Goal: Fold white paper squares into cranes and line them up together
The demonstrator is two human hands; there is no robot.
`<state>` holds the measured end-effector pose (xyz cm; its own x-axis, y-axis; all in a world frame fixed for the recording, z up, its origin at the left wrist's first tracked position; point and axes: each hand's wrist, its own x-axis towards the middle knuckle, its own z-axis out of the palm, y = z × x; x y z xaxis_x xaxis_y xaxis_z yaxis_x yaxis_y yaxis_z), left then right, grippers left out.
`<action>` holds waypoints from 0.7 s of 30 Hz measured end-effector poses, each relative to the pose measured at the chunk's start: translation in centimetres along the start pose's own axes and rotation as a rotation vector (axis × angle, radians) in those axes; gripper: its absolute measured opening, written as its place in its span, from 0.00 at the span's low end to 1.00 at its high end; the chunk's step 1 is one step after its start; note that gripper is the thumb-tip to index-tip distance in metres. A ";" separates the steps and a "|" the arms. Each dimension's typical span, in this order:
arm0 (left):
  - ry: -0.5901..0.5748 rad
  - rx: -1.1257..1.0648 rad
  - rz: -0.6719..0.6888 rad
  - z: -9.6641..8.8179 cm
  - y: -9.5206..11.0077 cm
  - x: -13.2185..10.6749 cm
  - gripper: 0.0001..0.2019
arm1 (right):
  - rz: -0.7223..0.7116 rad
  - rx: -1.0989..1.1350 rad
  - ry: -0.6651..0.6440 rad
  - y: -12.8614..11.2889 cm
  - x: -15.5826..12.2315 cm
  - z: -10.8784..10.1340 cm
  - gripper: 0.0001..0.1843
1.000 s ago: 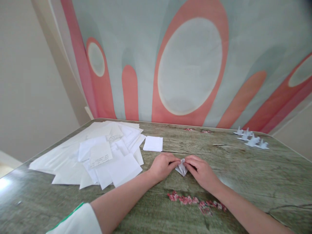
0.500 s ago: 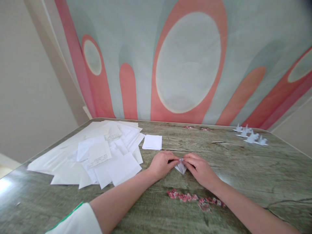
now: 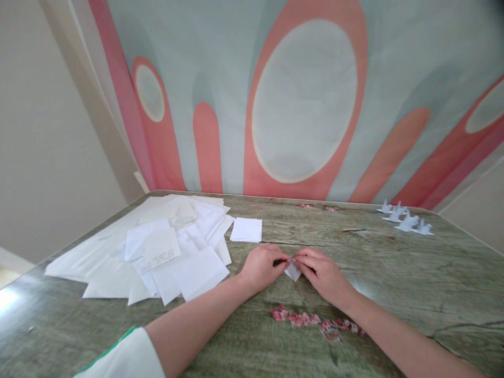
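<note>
A small white folded paper (image 3: 293,271) lies on the wood-grain table between my two hands, one corner pointing towards me. My left hand (image 3: 263,266) pinches its far left edge between thumb and fingers. From the other side, my right hand (image 3: 321,272) grips the far right edge, its fingertips almost meeting those of the left. The fingers cover the far part of the paper. Just beyond my left hand sits a small stack of square white sheets (image 3: 246,230).
A wide, loose pile of white papers (image 3: 157,257), some with writing, spreads over the table's left side. Several folded paper cranes (image 3: 405,218) stand at the back right. Pink blossoms (image 3: 303,318) decorate the tabletop nearest me. A patterned wall (image 3: 303,105) rises behind the table.
Both hands keep hold of the folded paper. The left fingers have shifted very slightly at its far edge; the rest looks the same.
</note>
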<state>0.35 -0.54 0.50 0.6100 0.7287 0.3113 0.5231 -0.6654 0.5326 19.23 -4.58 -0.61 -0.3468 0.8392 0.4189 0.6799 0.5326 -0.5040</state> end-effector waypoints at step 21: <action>0.001 -0.196 0.111 -0.4 -0.2 -0.4 0.12 | -0.087 -0.113 -0.025 0.4 -0.5 0.1 0.12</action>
<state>-0.22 -0.61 0.53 0.6567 0.6529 0.3775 0.3270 -0.6975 0.6376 19.61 -4.79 -1.16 -0.4221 0.7939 0.4377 0.7150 0.5884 -0.3776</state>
